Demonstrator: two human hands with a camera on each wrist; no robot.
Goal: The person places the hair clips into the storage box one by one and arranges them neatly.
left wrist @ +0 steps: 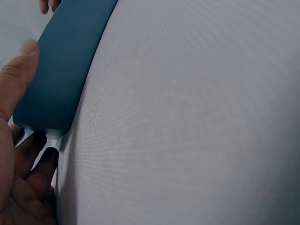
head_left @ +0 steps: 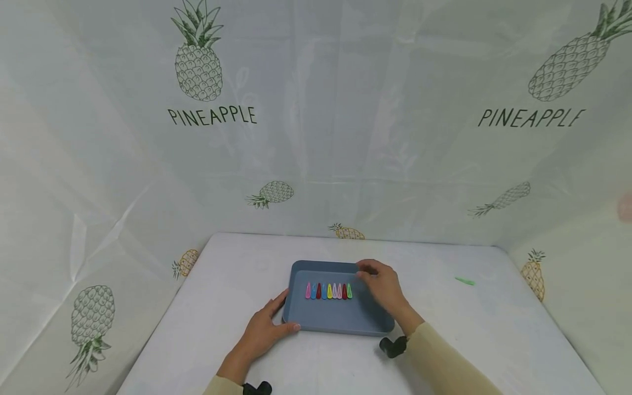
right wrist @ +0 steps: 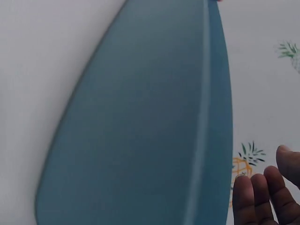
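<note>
A blue-grey tray (head_left: 321, 321) lies on the white table. Several snap hair clips (head_left: 329, 292) stand side by side in a row inside it, in pink, blue, red, yellow and green. At the tray's front left corner rests my left hand (head_left: 261, 332), thumb along the front wall and fingers by the left side. The left wrist view shows this thumb and the fingers around the tray corner (left wrist: 65, 70). My right hand (head_left: 385, 285) hovers over the tray's back right part, fingers loosely bent. In the right wrist view its thumb and fingers are apart, with nothing visible between them.
A single green hair clip (head_left: 464, 281) lies on the table (head_left: 434, 312) to the right of the tray. Behind the table hangs a pale sheet (head_left: 345, 137) printed with pineapples. Black wrist devices (head_left: 393, 346) sit below both hands.
</note>
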